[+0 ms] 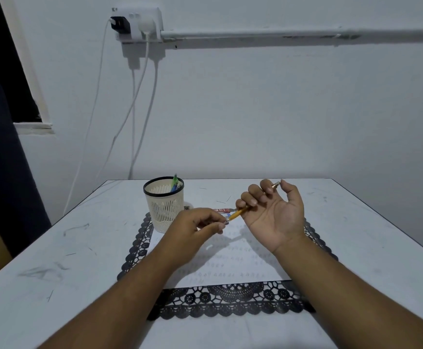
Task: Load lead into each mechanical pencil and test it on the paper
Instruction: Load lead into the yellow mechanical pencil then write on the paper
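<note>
Above paper (pixel 233 263): both hands work
Right hand (pixel 272 215): grips pencil (pixel 238 214), pinches cap (pixel 276 184), freeing its barrel
Left hand (pixel 198 222): pinches at pencil's end, likely feeding lead
Cup (pixel 163 202): behind paper, holding pencils

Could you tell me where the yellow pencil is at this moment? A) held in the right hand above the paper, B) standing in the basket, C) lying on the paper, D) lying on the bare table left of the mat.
A: the right hand curls its fingers round the pencil, above the paper; the left hand pinches at its tip.
</note>
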The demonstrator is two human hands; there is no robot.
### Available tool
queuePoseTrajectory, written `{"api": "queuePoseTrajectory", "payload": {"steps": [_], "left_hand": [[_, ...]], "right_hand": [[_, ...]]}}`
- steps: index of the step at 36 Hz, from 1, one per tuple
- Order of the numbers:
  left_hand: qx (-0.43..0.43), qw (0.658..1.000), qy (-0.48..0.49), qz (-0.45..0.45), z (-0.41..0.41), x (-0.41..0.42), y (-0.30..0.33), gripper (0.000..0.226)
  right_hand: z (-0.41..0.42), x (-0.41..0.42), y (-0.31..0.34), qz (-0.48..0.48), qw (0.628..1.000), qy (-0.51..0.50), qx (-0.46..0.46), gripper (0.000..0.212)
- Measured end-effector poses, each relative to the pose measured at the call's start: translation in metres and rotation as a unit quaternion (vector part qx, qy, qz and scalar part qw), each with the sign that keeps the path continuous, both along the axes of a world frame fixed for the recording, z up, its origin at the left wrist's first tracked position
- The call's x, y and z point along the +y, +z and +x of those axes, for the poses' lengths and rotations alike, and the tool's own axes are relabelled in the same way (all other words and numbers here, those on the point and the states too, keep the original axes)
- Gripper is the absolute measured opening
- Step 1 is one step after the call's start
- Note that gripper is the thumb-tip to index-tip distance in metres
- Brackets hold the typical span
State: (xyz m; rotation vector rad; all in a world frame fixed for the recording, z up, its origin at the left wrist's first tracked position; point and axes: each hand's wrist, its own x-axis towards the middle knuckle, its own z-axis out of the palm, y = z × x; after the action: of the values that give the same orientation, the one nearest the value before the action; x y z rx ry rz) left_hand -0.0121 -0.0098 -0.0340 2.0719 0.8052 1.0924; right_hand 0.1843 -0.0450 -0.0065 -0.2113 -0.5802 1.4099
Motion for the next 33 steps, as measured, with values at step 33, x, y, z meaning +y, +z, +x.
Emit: {"api": "queuePoseTrajectory", "payload": {"steps": [33], "left_hand": [[0.303, 0.943, 0.131, 0.031, -0.118, 0.043, -0.015, 0.015]], "right_hand": [[-0.027, 0.032, -0.037, -0.097, 0.881, -0.018, -0.462, 0.019]]}}
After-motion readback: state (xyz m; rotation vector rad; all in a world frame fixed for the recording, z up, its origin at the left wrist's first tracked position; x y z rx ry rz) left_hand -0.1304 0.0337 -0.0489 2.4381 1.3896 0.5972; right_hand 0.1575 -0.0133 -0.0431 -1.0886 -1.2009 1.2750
